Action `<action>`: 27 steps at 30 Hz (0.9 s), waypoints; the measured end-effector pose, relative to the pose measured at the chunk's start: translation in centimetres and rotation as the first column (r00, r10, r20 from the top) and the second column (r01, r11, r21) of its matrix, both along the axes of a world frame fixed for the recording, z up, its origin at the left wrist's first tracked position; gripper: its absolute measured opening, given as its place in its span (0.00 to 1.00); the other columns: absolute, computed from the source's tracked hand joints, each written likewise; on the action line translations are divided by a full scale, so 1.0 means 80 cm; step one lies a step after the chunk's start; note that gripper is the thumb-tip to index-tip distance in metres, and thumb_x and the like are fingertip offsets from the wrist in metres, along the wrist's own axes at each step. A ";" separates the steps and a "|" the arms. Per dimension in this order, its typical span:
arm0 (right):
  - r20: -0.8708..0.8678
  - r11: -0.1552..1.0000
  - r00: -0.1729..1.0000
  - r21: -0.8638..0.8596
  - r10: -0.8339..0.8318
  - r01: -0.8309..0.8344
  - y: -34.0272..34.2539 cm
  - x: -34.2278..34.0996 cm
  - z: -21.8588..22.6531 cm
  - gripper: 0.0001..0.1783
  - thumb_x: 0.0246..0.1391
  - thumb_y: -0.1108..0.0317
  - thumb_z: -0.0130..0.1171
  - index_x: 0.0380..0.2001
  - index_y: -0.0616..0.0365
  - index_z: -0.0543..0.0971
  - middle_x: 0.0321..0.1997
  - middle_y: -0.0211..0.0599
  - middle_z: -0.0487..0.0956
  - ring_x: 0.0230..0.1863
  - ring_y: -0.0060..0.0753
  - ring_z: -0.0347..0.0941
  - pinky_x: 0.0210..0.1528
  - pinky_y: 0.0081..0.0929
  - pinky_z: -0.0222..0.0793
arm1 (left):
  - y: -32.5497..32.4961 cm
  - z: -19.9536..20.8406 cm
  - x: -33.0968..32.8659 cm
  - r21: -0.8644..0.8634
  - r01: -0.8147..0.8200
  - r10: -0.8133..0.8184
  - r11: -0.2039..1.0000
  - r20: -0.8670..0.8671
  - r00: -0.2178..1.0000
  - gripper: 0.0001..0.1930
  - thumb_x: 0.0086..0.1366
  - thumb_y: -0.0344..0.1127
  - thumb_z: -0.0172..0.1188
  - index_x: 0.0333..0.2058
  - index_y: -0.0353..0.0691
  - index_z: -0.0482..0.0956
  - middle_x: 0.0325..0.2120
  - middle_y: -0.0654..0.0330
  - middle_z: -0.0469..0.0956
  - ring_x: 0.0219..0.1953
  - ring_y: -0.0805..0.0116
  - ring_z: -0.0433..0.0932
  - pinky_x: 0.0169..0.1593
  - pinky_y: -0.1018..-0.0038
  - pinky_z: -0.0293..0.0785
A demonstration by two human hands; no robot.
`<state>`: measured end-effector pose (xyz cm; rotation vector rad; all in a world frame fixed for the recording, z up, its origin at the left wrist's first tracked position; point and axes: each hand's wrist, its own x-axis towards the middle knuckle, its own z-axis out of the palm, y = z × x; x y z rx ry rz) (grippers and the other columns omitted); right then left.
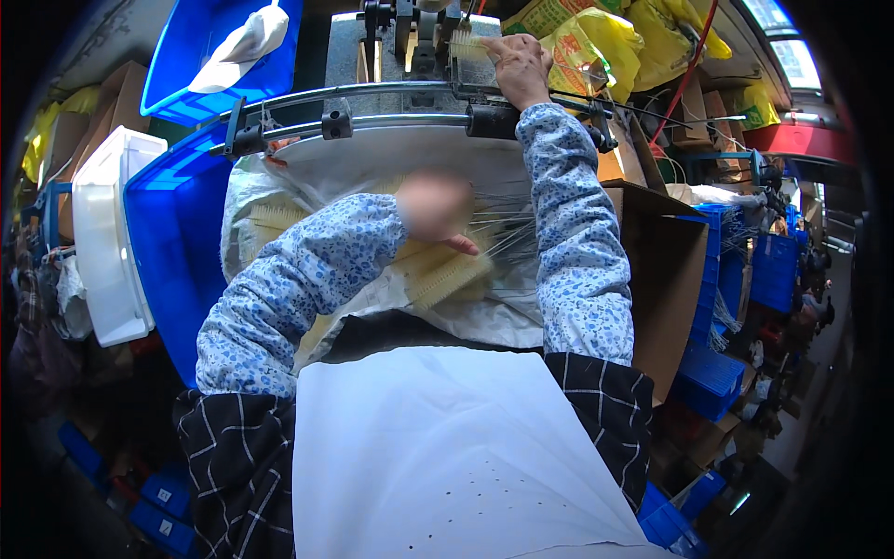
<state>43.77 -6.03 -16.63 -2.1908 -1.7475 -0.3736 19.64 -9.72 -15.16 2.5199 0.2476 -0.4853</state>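
At the machine point(424, 61) on the far side, my right hand point(521, 67) is closed on a small pale-bristled brush point(471, 47), whose bristle end points left toward the metal parts. Nearer to me, my left hand point(433, 207) is over a pile of cream-coloured brushes point(447, 281) with thin wire stems point(507, 224). A blur covers most of that hand; only one fingertip shows clearly, beside the brushes, and whether it grips any of them is hidden. The pile lies on a white plastic sheet point(372, 149). More brushes point(275, 219) lie at its left side.
Two metal rails point(391, 121) cross in front of the machine. Blue bins point(172, 214) and a white tub point(110, 238) stand at the left. On the right are an open cardboard box point(661, 279) and blue crates of wires point(717, 270). Yellow bags point(596, 47) lie behind.
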 end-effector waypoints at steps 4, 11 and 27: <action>0.009 0.997 1.000 -0.078 0.028 -0.027 0.009 0.015 -0.010 0.16 0.52 0.62 0.46 0.46 0.35 0.70 0.48 0.29 0.69 0.60 0.33 0.48 0.60 0.50 0.35 | 0.024 0.028 -0.013 -0.049 0.019 -0.018 0.999 0.024 1.000 0.48 0.48 0.69 0.47 0.57 0.38 0.49 0.53 0.43 0.56 0.57 0.48 0.54 0.58 0.60 0.49; 0.004 0.954 0.955 -0.047 -0.296 0.296 -0.059 0.033 0.008 0.28 0.45 0.53 0.54 0.51 0.46 0.65 0.48 0.34 0.67 0.53 0.37 0.56 0.52 0.46 0.47 | 0.108 0.073 -0.153 -0.091 -0.403 0.409 0.911 0.075 0.909 0.34 0.57 0.52 0.51 0.56 0.39 0.53 0.52 0.45 0.59 0.55 0.51 0.58 0.57 0.65 0.55; -0.274 0.973 0.948 0.115 -0.160 0.198 -0.021 -0.015 0.002 0.19 0.42 0.62 0.55 0.41 0.54 0.74 0.41 0.34 0.74 0.44 0.37 0.69 0.42 0.40 0.60 | 0.098 0.019 -0.267 -0.337 -0.689 0.726 0.642 -0.022 0.688 0.20 0.48 0.30 0.61 0.40 0.37 0.67 0.38 0.60 0.65 0.25 0.76 0.66 0.29 0.80 0.67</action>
